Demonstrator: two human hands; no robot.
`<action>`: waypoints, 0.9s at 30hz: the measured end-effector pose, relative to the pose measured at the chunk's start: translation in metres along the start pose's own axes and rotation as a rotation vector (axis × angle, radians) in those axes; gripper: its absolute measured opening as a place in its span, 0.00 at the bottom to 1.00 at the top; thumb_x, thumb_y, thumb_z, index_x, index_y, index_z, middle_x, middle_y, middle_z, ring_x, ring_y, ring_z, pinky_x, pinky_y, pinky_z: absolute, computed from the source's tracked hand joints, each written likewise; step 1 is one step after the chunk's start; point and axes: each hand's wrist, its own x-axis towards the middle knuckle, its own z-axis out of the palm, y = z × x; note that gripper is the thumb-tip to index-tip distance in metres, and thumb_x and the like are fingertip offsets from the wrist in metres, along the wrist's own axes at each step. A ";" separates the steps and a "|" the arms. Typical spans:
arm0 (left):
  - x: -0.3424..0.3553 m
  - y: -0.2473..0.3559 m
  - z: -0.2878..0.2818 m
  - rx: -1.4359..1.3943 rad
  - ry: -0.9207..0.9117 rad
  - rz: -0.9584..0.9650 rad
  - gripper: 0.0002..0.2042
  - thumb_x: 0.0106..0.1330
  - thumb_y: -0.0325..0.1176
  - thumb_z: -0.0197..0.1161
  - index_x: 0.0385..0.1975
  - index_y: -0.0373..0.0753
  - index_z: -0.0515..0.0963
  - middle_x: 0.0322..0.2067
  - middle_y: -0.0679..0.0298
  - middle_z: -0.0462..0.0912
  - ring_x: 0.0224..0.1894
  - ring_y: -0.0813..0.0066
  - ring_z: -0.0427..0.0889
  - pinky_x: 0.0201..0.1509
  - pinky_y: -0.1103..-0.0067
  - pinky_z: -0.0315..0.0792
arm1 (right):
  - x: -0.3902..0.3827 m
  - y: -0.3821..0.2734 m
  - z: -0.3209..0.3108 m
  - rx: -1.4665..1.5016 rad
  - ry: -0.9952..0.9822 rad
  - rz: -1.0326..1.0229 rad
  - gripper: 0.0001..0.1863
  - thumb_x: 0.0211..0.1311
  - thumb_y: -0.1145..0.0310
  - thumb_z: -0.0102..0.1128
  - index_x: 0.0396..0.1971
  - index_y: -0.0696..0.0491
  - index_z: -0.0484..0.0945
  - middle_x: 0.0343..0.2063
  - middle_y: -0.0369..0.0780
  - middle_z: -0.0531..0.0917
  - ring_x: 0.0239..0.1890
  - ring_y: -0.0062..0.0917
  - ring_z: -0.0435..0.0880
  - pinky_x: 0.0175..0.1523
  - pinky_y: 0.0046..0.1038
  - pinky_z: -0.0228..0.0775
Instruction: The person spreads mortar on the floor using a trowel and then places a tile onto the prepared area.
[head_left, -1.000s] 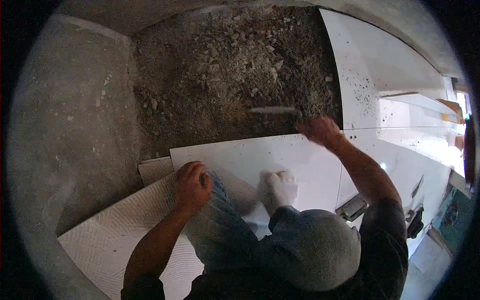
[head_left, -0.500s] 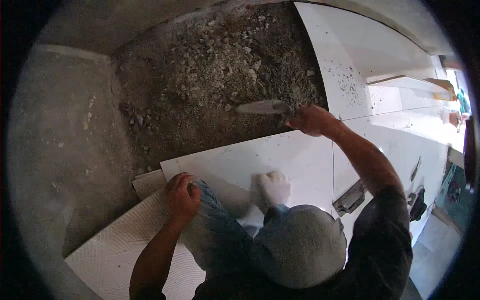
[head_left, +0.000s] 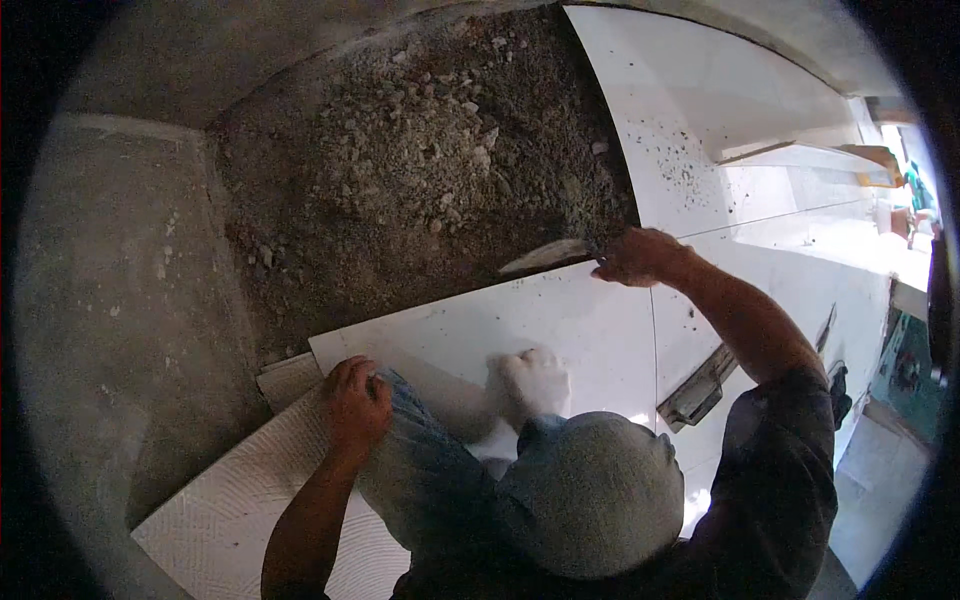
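Observation:
My right hand [head_left: 640,257] grips a trowel, its dusty pointed blade [head_left: 548,256] lying low over the dirt bed along the far edge of a white tile [head_left: 460,320]. The handle is inside my closed fingers. At the left, my left hand [head_left: 358,398] has its fingers curled at the upper edge of a tile coated with combed, ridged adhesive [head_left: 235,480], beside my jeans-clad leg. My leg hides part of that tile. Rubble and loose soil [head_left: 420,170] fill the bed beyond.
A notched trowel [head_left: 697,390] lies on the laid white tiles to the right. Crumbs of dirt [head_left: 670,165] are scattered on a farther tile. A bare concrete wall [head_left: 130,300] bounds the left side. My dusty foot [head_left: 533,382] stands on the near white tile.
My right hand has brought the trowel nearer and slightly right, down to the tile's far edge, its blade now tilted. The left hand stays at the ridged tile. The view has shifted slightly.

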 end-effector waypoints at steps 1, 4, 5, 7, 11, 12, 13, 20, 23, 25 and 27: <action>0.003 0.005 0.000 -0.008 0.003 0.005 0.13 0.60 0.32 0.55 0.42 0.35 0.75 0.47 0.52 0.75 0.51 0.54 0.73 0.58 0.62 0.65 | -0.004 0.003 -0.009 -0.006 0.000 0.008 0.31 0.61 0.38 0.45 0.47 0.51 0.77 0.43 0.46 0.81 0.49 0.40 0.79 0.54 0.42 0.72; 0.002 0.011 0.003 -0.035 -0.018 -0.098 0.13 0.59 0.32 0.56 0.42 0.35 0.75 0.47 0.53 0.75 0.52 0.54 0.73 0.58 0.62 0.65 | -0.007 -0.005 -0.047 0.005 -0.161 0.192 0.31 0.60 0.37 0.45 0.44 0.48 0.79 0.43 0.44 0.81 0.49 0.39 0.79 0.54 0.42 0.73; 0.002 0.006 0.004 0.013 -0.005 -0.030 0.13 0.59 0.33 0.56 0.42 0.35 0.75 0.47 0.53 0.75 0.52 0.54 0.73 0.58 0.62 0.65 | -0.007 -0.005 -0.044 0.008 -0.167 0.198 0.31 0.60 0.37 0.45 0.44 0.48 0.79 0.43 0.44 0.81 0.49 0.39 0.79 0.54 0.42 0.73; 0.002 0.003 0.006 0.059 0.002 0.044 0.13 0.59 0.33 0.56 0.42 0.35 0.75 0.47 0.53 0.75 0.52 0.54 0.72 0.58 0.61 0.64 | -0.007 -0.002 -0.032 0.091 -0.068 0.218 0.31 0.59 0.36 0.45 0.39 0.49 0.82 0.38 0.44 0.82 0.44 0.39 0.81 0.51 0.41 0.74; 0.004 0.001 0.011 0.083 -0.001 0.031 0.13 0.59 0.33 0.56 0.42 0.35 0.75 0.46 0.54 0.74 0.52 0.54 0.71 0.59 0.61 0.63 | -0.003 0.008 -0.003 0.095 -0.001 0.162 0.31 0.59 0.35 0.45 0.37 0.49 0.82 0.36 0.43 0.83 0.41 0.39 0.82 0.50 0.40 0.75; 0.004 0.001 0.012 0.070 0.013 0.038 0.13 0.58 0.33 0.56 0.41 0.35 0.75 0.46 0.54 0.74 0.52 0.54 0.71 0.59 0.61 0.63 | -0.002 0.007 -0.004 0.089 -0.009 0.160 0.31 0.60 0.35 0.45 0.39 0.48 0.82 0.36 0.44 0.83 0.41 0.40 0.82 0.49 0.40 0.75; 0.004 0.002 0.012 0.068 0.017 0.040 0.13 0.58 0.33 0.56 0.41 0.35 0.75 0.46 0.54 0.74 0.52 0.54 0.71 0.59 0.61 0.63 | -0.002 0.008 -0.006 0.082 -0.017 0.157 0.31 0.60 0.36 0.44 0.41 0.47 0.81 0.36 0.44 0.83 0.41 0.40 0.82 0.49 0.40 0.75; -0.002 0.009 -0.002 0.071 0.019 -0.027 0.12 0.58 0.31 0.56 0.40 0.36 0.75 0.45 0.53 0.75 0.50 0.54 0.72 0.56 0.62 0.65 | -0.022 0.048 -0.027 0.160 -0.085 0.183 0.30 0.61 0.37 0.44 0.39 0.49 0.81 0.38 0.44 0.83 0.46 0.38 0.80 0.51 0.39 0.73; 0.005 0.005 0.015 0.077 0.048 -0.001 0.10 0.58 0.29 0.55 0.39 0.36 0.76 0.42 0.52 0.76 0.48 0.53 0.74 0.53 0.62 0.67 | -0.024 0.070 0.004 0.039 -0.091 -0.156 0.30 0.61 0.37 0.43 0.39 0.48 0.82 0.40 0.43 0.83 0.48 0.38 0.79 0.53 0.40 0.72; -0.001 0.004 0.014 0.082 0.011 -0.039 0.11 0.59 0.30 0.55 0.40 0.36 0.75 0.42 0.52 0.76 0.49 0.53 0.73 0.53 0.61 0.67 | -0.027 0.036 -0.026 0.033 -0.176 0.132 0.30 0.60 0.36 0.44 0.38 0.47 0.82 0.40 0.42 0.83 0.47 0.37 0.80 0.53 0.41 0.71; 0.002 0.008 0.009 0.087 -0.025 -0.076 0.12 0.58 0.33 0.55 0.41 0.36 0.75 0.47 0.56 0.74 0.53 0.55 0.71 0.58 0.62 0.64 | -0.029 0.024 -0.045 0.023 -0.195 0.215 0.29 0.60 0.37 0.45 0.39 0.47 0.82 0.40 0.42 0.83 0.47 0.38 0.80 0.53 0.42 0.71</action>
